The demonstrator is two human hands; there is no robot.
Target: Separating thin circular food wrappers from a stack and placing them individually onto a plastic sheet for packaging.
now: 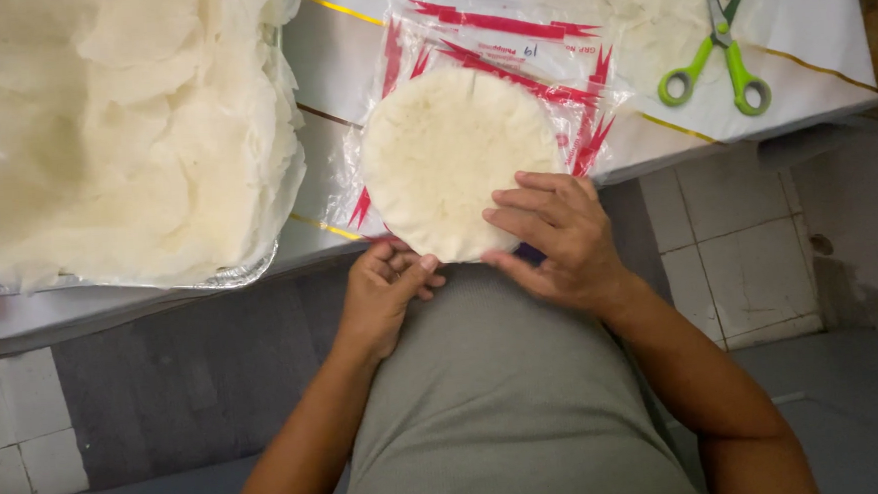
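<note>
A heap of pale wafers fills a tray at the worktop's left. The left hand pinches the near rim of a round wafer stack; the right hand lies fingers-flat on its right edge. The stack rests flat in a red-printed bag whose long axis runs toward the far edge. Green scissors lie far right. Tiled floor is below.

A big heap of thin white sheets fills a foil-lined tray at the bench's left end. Green-handled scissors lie closed near the right edge. Below the bench are white tiles.
</note>
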